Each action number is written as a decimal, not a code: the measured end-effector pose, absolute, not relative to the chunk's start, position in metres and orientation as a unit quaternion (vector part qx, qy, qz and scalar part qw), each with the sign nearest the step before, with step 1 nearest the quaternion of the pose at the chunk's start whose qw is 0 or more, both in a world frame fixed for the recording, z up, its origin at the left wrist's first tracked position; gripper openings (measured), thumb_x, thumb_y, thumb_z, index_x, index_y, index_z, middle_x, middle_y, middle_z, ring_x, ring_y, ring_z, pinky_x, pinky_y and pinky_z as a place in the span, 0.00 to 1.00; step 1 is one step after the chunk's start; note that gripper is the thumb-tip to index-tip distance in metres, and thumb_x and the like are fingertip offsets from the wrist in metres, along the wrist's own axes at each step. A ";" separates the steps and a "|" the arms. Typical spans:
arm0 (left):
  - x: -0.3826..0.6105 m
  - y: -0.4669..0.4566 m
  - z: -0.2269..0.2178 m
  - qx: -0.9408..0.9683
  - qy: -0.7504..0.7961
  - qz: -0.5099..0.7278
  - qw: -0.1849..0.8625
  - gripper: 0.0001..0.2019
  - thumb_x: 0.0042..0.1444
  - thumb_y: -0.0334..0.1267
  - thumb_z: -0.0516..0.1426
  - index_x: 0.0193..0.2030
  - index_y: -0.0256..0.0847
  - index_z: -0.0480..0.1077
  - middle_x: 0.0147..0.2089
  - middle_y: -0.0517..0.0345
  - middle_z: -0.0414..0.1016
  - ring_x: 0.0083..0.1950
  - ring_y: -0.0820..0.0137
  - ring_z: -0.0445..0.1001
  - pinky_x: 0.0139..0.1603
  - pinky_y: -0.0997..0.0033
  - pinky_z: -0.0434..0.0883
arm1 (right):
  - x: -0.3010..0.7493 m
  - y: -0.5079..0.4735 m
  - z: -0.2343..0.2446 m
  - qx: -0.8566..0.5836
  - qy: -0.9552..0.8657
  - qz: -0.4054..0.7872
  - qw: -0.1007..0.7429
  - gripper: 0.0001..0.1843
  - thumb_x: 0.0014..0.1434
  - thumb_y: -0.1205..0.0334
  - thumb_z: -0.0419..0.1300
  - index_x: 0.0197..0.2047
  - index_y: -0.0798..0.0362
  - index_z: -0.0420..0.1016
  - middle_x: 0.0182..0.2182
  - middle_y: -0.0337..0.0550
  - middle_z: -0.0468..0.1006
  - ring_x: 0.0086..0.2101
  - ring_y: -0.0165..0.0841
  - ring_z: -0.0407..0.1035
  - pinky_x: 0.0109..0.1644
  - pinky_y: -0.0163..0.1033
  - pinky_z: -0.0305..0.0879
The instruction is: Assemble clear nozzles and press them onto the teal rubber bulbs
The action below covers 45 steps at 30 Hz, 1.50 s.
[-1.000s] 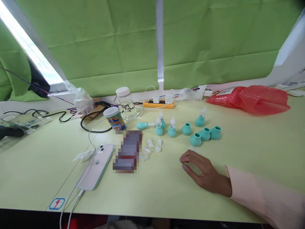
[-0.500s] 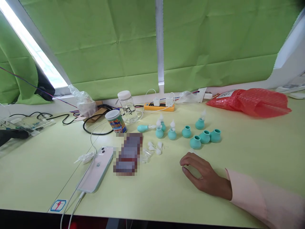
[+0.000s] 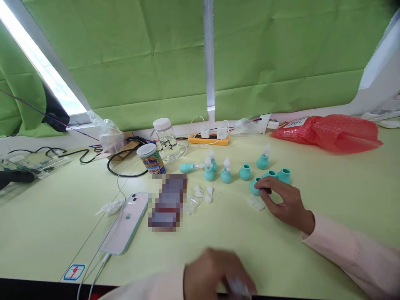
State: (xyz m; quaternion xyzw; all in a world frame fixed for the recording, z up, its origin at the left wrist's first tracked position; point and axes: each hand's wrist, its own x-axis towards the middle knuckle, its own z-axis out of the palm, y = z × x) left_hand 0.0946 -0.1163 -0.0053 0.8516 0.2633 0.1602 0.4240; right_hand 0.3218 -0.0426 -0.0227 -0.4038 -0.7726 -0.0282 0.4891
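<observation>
R hand [image 3: 289, 204] moved fwd — at teal pot [image 3: 253, 188], smooth, round-bellied

Head-worn view, facing forward and down: hands [image 3: 289, 207] near, green curtain [image 3: 290, 58] behind table [image 3: 175, 243]

Apple logo [image 3: 128, 216] on pale phone [image 3: 125, 229] and red mark [image 3: 74, 272], perhaps a digit, on sticker [image 3: 80, 271].

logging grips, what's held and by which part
Left hand holds a clear item, exact spot blurred; right hand is at a teal bulb, grip unclear.
</observation>
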 end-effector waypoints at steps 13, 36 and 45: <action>0.134 -0.067 -0.044 0.605 0.456 0.414 0.506 0.08 0.38 0.29 0.58 0.24 0.37 0.60 0.26 0.59 0.67 0.27 0.74 0.68 0.23 0.79 0.66 | 0.289 -0.069 -0.034 -0.359 -0.828 0.266 0.338 0.12 0.53 0.63 0.53 0.42 0.52 0.64 0.32 0.41 0.71 0.28 0.26 0.65 0.32 0.32 0.65; 0.113 -0.014 -0.039 0.843 0.470 0.171 -0.197 0.05 0.48 0.32 0.53 0.29 0.43 0.70 0.45 0.54 0.66 0.45 0.56 0.59 0.38 0.52 0.57 | 0.288 -0.067 -0.043 -0.413 -0.799 0.226 0.373 0.07 0.49 0.66 0.55 0.34 0.54 0.65 0.23 0.37 0.67 0.24 0.26 0.62 0.30 0.33 0.61; 0.111 -0.017 -0.033 0.839 0.461 0.265 -0.111 0.04 0.48 0.32 0.54 0.27 0.40 0.70 0.37 0.53 0.70 0.40 0.60 0.60 0.34 0.58 0.58 | 0.289 -0.067 -0.043 -0.427 -0.796 0.214 0.371 0.07 0.49 0.65 0.55 0.35 0.54 0.66 0.23 0.38 0.66 0.24 0.26 0.61 0.29 0.33 0.60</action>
